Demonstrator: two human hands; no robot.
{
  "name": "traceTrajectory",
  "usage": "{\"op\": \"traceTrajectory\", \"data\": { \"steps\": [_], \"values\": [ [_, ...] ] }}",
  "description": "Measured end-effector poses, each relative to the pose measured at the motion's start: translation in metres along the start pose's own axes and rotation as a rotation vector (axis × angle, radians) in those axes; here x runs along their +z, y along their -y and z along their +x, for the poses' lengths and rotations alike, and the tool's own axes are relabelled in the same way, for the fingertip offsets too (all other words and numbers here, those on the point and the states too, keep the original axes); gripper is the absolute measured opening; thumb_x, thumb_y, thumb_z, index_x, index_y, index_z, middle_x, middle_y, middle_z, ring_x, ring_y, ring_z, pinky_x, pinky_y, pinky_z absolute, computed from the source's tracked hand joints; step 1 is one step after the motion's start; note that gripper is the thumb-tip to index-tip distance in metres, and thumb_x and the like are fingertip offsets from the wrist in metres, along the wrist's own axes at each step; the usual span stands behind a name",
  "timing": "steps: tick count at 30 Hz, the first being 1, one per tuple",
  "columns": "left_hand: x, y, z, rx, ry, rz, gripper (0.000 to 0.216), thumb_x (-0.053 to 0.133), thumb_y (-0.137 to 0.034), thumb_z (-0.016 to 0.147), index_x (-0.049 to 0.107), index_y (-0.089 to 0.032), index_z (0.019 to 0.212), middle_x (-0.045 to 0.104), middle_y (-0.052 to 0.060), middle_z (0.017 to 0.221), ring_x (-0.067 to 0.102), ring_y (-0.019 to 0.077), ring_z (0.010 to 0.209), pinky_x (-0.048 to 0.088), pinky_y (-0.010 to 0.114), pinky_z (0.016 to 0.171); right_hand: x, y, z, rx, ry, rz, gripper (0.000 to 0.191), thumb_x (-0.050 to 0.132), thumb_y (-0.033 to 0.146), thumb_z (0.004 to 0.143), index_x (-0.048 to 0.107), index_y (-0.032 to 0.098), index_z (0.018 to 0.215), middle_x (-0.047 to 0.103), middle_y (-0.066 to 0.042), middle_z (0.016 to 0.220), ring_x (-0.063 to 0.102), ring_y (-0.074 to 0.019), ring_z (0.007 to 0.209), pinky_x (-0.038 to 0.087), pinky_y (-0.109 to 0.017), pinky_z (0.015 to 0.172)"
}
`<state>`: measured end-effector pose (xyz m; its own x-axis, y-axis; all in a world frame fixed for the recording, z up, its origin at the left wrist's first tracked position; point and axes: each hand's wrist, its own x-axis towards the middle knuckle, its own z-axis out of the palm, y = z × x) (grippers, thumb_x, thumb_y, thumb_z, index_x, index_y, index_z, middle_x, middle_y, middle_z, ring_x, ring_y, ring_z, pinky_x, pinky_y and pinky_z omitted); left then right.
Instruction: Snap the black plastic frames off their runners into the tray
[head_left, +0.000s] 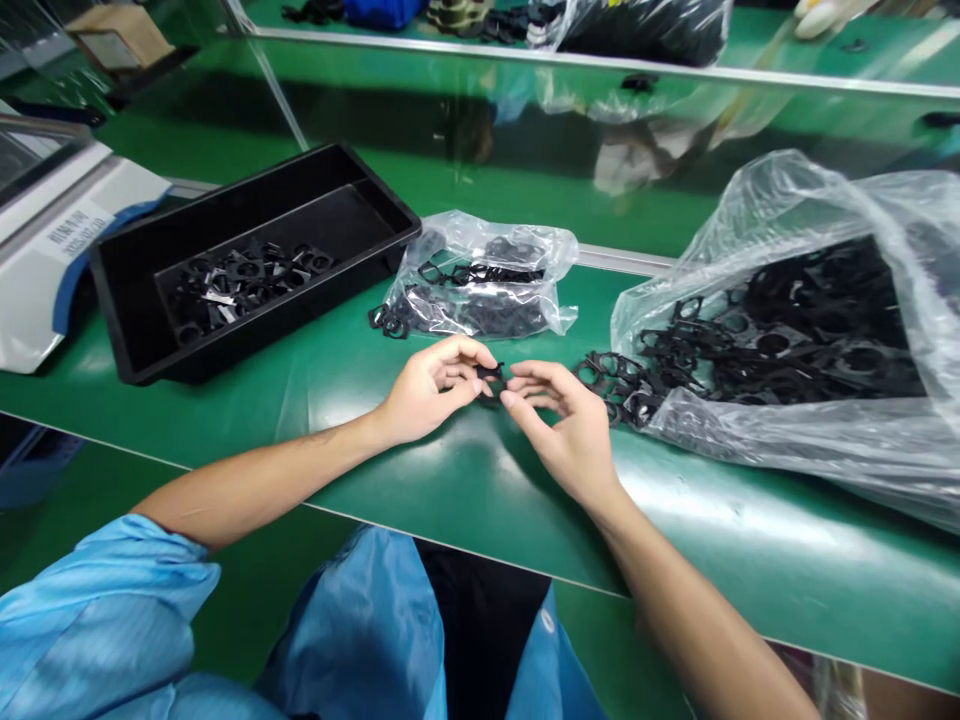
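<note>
A small black flat part (489,372) sits between my hands, gripped by the fingertips of my left hand (431,392). My right hand (562,432) faces it from the right, its thumb and forefinger apart at the part's right end. Just right of that hand, loose black ring-shaped flat parts (619,385) spill from a large clear plastic bag (757,240) full of the same parts. A smaller clear bag (480,255) holds more, and several lie in a black plastic tray (225,200).
A white machine (52,240) with a blue stripe stands at the left edge of the green bench mat (480,510). A metal-edged glass partition (525,55) runs along the back, with bags and dark items beyond it. My blue sleeve (97,620) shows below.
</note>
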<state>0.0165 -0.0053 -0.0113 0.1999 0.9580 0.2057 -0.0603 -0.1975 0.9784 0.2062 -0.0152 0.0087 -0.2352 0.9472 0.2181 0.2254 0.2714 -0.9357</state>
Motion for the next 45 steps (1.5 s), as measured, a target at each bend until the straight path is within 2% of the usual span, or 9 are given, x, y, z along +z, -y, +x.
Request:
{"op": "traceTrajectory", "data": {
  "steps": [3, 8, 13, 30, 36, 45],
  "values": [
    [0.0024, -0.0017, -0.0039, 0.111, -0.014, 0.123, 0.013, 0.065, -0.019, 0.087, 0.066, -0.016, 0.099, 0.071, 0.004, 0.094, 0.070, 0.0114, 0.077, 0.059, 0.023, 0.072, 0.0020, -0.0030, -0.0003, 0.099, 0.048, 0.084, 0.016, 0.071, 0.032, 0.086, 0.071, 0.018, 0.094, 0.074, -0.004, 0.080, 0.071, -0.0165, 0.070, 0.061, -0.030, 0.073],
    [0.0020, -0.0065, -0.0041, 0.333, -0.062, 0.343, 0.005, 0.071, -0.022, 0.087, 0.071, -0.017, 0.090, 0.072, 0.006, 0.093, 0.069, 0.0161, 0.089, 0.058, 0.027, 0.076, 0.0025, -0.0017, -0.0012, 0.112, 0.055, 0.070, 0.022, 0.076, 0.040, 0.082, 0.074, 0.019, 0.086, 0.076, -0.005, 0.083, 0.072, -0.0183, 0.073, 0.062, -0.031, 0.074],
    [-0.0006, -0.0079, -0.0022, 0.443, -0.066, 0.462, 0.004, 0.071, -0.021, 0.088, 0.073, -0.018, 0.088, 0.073, 0.005, 0.089, 0.068, 0.0152, 0.087, 0.056, 0.030, 0.081, 0.0027, 0.0000, -0.0013, 0.147, 0.064, 0.121, 0.023, 0.078, 0.041, 0.080, 0.074, 0.018, 0.084, 0.075, -0.004, 0.079, 0.070, -0.0166, 0.069, 0.061, -0.029, 0.072],
    [-0.0009, -0.0053, -0.0030, 0.419, -0.028, 0.474, 0.006, 0.068, -0.024, 0.090, 0.070, -0.018, 0.089, 0.070, 0.005, 0.089, 0.066, 0.0159, 0.086, 0.054, 0.031, 0.079, 0.0022, 0.0018, -0.0008, 0.173, 0.078, 0.110, 0.031, 0.077, 0.048, 0.079, 0.073, 0.017, 0.084, 0.073, -0.004, 0.077, 0.067, -0.0162, 0.067, 0.060, -0.031, 0.070],
    [-0.0002, -0.0053, -0.0025, 0.399, -0.010, 0.467, 0.007, 0.068, -0.024, 0.090, 0.070, -0.018, 0.086, 0.070, 0.005, 0.089, 0.066, 0.0165, 0.088, 0.054, 0.032, 0.080, 0.0021, -0.0001, -0.0010, 0.179, 0.079, 0.105, 0.026, 0.077, 0.044, 0.080, 0.073, 0.018, 0.081, 0.072, -0.003, 0.075, 0.066, -0.0160, 0.066, 0.059, -0.030, 0.068],
    [0.0007, -0.0063, -0.0040, 0.354, -0.008, 0.455, 0.009, 0.066, -0.025, 0.091, 0.067, -0.018, 0.086, 0.068, 0.005, 0.089, 0.063, 0.0144, 0.081, 0.053, 0.028, 0.073, 0.0025, 0.0012, -0.0007, 0.178, 0.084, 0.097, 0.028, 0.077, 0.045, 0.080, 0.072, 0.018, 0.081, 0.070, -0.003, 0.074, 0.065, -0.0155, 0.066, 0.058, -0.029, 0.067]
  ]
}}
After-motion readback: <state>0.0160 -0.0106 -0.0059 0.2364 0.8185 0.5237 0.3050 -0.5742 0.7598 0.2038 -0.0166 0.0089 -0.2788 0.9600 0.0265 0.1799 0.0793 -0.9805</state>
